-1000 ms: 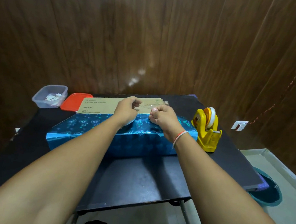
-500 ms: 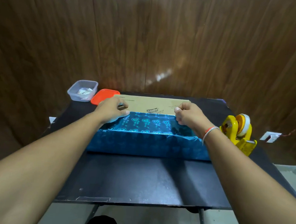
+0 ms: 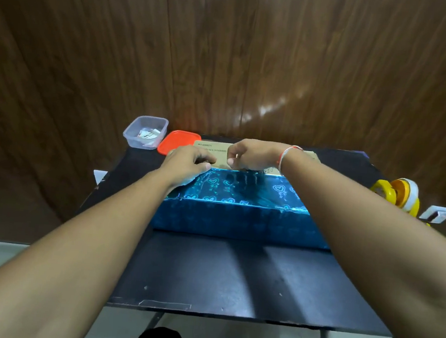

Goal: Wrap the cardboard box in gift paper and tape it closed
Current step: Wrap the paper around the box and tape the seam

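Black rectangular table: long brown cardboard box at 12 o'clock, centre. Shiny blue heart-print gift paper covers its near side and about 1/2 of its top; far strip bare. Left hand and right hand, fingers curled, pinch the paper's edge. Yellow tape dispenser at 2 o'clock, untouched. Judgement: seam and ends remain.

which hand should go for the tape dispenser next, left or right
Probably the right hand: the yellow tape dispenser stands at the table's right edge, on that arm's side. The left hand rests on the blue gift paper at the box's left end and could hold it down.
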